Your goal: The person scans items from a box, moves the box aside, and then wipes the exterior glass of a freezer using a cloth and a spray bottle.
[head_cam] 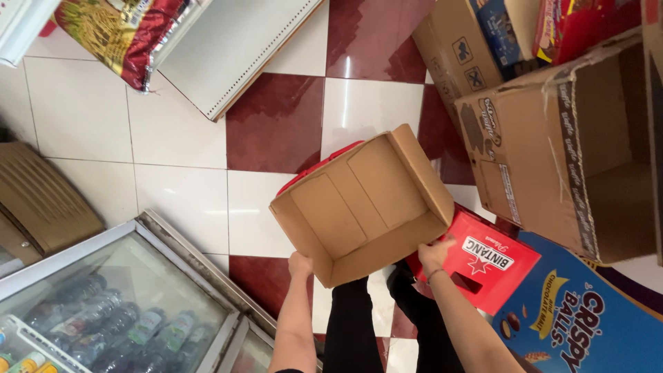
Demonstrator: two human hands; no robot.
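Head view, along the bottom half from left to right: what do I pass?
Glass-topped chest cooler → left hand → open cardboard box held by both hands → right hand → red carton → blue snack carton.

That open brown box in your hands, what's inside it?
The open brown box shows only bare cardboard walls and bottom flaps. The left hand and right hand grip its near edge; the inner near wall is hidden.

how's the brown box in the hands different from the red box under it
The brown box is plain cardboard, open and empty, tilted up off the floor in the left hand and right hand. The red box is printed, looks closed, and lies low by the floor. Both are cardboard cartons.
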